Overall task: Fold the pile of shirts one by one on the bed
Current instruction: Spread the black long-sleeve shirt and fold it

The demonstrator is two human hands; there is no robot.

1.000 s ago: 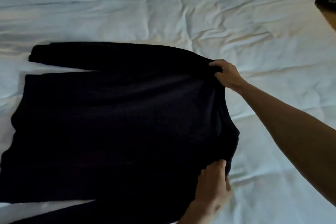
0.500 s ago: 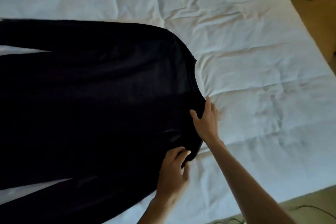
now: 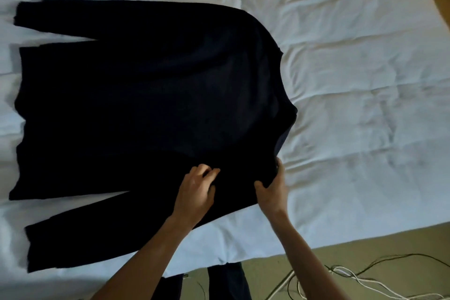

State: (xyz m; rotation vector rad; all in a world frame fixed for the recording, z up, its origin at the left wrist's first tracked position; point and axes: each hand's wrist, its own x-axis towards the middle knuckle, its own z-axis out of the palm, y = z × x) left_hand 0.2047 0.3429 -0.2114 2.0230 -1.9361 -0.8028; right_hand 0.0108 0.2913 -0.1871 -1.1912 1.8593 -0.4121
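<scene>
The dark long-sleeved shirt (image 3: pixel 146 95) lies spread flat on the white bed (image 3: pixel 353 80), its long axis running crosswise in front of the person: hem out to the left of both hands, shoulders and neck end at the right, one sleeve along the far edge and the other along the near edge. Both hands work the near shoulder. The right hand (image 3: pixel 272 189) sits at the shoulder's outer corner, thumb on top of the cloth and fingers tucked around its edge, pinching it. The left hand (image 3: pixel 197 190) rests on the cloth just to the left of it, fingers bent and bunched on the fabric; whether they actually nip a fold cannot be told. From these fingers the bulk of the body stretches away to the left and forward, and the near sleeve trails down-left past the left wrist, so the left hand looks the nearer one for carrying that sleeve over the body. No brand, label or writing can be read on the shirt.
</scene>
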